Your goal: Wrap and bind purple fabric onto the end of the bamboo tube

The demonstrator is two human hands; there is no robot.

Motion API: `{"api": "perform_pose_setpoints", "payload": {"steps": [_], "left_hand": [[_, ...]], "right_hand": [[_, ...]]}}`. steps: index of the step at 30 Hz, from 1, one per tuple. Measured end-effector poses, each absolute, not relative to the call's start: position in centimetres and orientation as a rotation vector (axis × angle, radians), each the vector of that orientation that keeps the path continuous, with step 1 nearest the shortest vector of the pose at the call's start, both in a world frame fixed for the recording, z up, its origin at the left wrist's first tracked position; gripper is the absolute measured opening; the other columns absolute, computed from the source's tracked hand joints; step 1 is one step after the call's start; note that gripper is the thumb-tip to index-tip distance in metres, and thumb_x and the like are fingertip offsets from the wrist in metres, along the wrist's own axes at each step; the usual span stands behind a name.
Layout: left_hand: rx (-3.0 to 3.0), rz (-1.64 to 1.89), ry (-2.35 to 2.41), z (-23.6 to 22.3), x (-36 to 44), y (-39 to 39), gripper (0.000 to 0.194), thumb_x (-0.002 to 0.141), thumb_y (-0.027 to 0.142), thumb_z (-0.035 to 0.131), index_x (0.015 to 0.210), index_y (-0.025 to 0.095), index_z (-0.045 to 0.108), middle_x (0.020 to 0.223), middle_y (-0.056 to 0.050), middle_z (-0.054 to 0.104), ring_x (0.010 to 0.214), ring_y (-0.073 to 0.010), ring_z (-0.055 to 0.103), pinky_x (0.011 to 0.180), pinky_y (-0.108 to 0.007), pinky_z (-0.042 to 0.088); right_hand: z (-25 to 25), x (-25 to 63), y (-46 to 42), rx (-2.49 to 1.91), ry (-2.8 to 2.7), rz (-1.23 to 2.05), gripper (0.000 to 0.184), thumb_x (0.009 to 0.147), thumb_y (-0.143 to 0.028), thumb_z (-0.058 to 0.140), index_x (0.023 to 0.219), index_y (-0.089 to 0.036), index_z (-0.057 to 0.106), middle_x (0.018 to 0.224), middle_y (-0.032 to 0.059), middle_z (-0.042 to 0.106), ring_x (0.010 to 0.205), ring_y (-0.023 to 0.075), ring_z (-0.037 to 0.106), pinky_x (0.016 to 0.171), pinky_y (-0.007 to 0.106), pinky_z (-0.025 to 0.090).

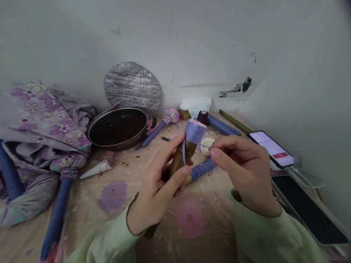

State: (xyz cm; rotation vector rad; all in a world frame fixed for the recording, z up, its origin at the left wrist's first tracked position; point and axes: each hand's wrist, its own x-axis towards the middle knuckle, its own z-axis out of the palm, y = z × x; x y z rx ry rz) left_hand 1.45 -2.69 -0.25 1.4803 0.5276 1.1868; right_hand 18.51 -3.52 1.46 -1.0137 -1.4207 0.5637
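My left hand is wrapped round a brownish-olive stick, tilted with its top end away from me. Purple cord is wound thickly round that top end, and a loop of it hangs along the stick by my left fingers. My right hand pinches a strand of purple cord between thumb and fingertips, just right of the wound end. Behind my hands lies another stick bound in purple, and near it sits a small cream-coloured round item.
Left stand floral fabric and blue-wrapped handles. A black pan holds dark contents, with a silver round mat behind it. A white cone lies nearby. Right are a lit phone, a dark phone and cables.
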Motion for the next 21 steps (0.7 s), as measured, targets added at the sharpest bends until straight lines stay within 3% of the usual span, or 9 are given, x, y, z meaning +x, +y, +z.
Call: {"api": "perform_pose_setpoints", "payload": {"steps": [11,21], "left_hand": [[1.225,1.011,0.365,0.6,1.4,-2.9,0.048,0.088,0.019,0.049,0.129,0.042,0.04,0.087,0.001,0.052,0.051,-0.003,0.052,0.039,-0.012,0.04],[0.912,0.779,0.113,0.7,1.5,-2.7,0.045,0.091,0.024,0.043,0.133,0.038,0.036,0.088,-0.002,0.059,0.047,-0.0035,0.055,0.037,-0.01,0.037]], "right_hand": [[1.0,18.3,-3.5,-0.935,-1.3,0.746,0.004,0.08,-0.018,0.063,0.078,-0.021,0.065,0.064,-0.0043,0.058,0.057,0.0071,0.05,0.052,0.02,0.04],[1.6,17.9,-3.9,-0.92,-1.273,0.808,0.004,0.079,-0.022,0.064,0.075,-0.021,0.064,0.061,-0.0039,0.055,0.052,0.0074,0.048,0.048,0.02,0.039]]}}
